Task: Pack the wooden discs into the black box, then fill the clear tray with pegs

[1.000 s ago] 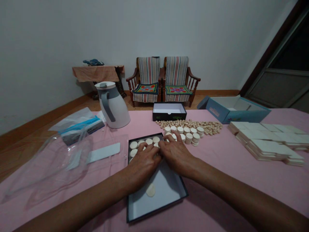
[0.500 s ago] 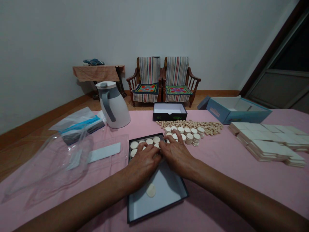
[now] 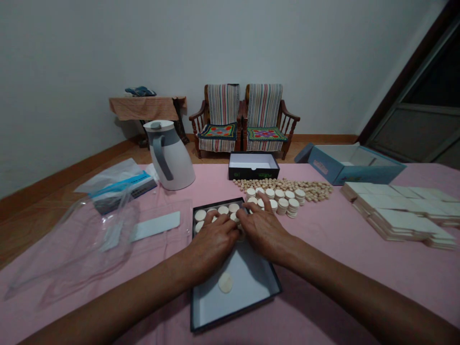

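A shallow dark-edged box [image 3: 247, 273] with a pale inside lies in front of me, turned slightly. Stacks of round wooden discs [image 3: 223, 211] stand in rows at its far end, and a single disc [image 3: 225, 282] rests flat on its floor. My left hand [image 3: 215, 242] is curled over the discs, its fingertips down among them. Against it, my right hand [image 3: 260, 230] has bent fingers at the box's far right wall and its thumb side on the discs. A stack partly shows between both hands; their undersides are hidden.
Beyond the box stand more disc stacks [image 3: 282, 206] and a spread of small wooden beads [image 3: 294, 187]. A black box [image 3: 253, 172], a blue box [image 3: 334, 172] and piled wooden squares [image 3: 398, 211] sit behind and right. Left are a jug [image 3: 176, 163] and clear plastic packaging [image 3: 89, 244].
My left hand has shifted very slightly, so a little more of the stack between the hands shows. The right hand and the box look nearly the same.
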The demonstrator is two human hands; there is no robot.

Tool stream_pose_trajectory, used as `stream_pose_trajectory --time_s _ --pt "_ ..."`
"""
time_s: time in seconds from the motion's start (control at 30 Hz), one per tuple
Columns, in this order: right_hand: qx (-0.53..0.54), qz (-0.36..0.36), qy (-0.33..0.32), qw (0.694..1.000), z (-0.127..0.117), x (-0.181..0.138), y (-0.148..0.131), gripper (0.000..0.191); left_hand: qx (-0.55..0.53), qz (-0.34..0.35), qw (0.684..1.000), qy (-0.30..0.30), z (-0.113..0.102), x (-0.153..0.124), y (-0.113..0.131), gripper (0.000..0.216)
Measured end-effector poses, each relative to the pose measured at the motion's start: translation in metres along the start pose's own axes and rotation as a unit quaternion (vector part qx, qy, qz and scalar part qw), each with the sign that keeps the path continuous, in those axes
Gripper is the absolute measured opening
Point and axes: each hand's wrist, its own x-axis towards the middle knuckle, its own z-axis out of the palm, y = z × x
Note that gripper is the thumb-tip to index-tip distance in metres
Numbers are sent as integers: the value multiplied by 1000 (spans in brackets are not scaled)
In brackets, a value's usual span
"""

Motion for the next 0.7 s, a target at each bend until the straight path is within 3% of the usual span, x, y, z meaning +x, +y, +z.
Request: stream_pose_trajectory --time_s 0.1,0.23,0.33,0.47,0.7 --pt "34 -1 34 999 -7 -4 5 25 -5 -1 1000 0 -2 0 0 14" --pt "110 50 154 981 -20 -20 19 15 -19 -2 1000 14 -11 0 -1 13" --pt "164 90 220 957 -17 -34 29 10 -11 44 999 22 -17 2 -1 18" --pt "206 136 233 941 -2 -50 34 9 33 120 992 -8 -19 7 2 15" --pt "240 179 207 931 17 -62 40 11 58 116 989 -65 -16 15 9 13"
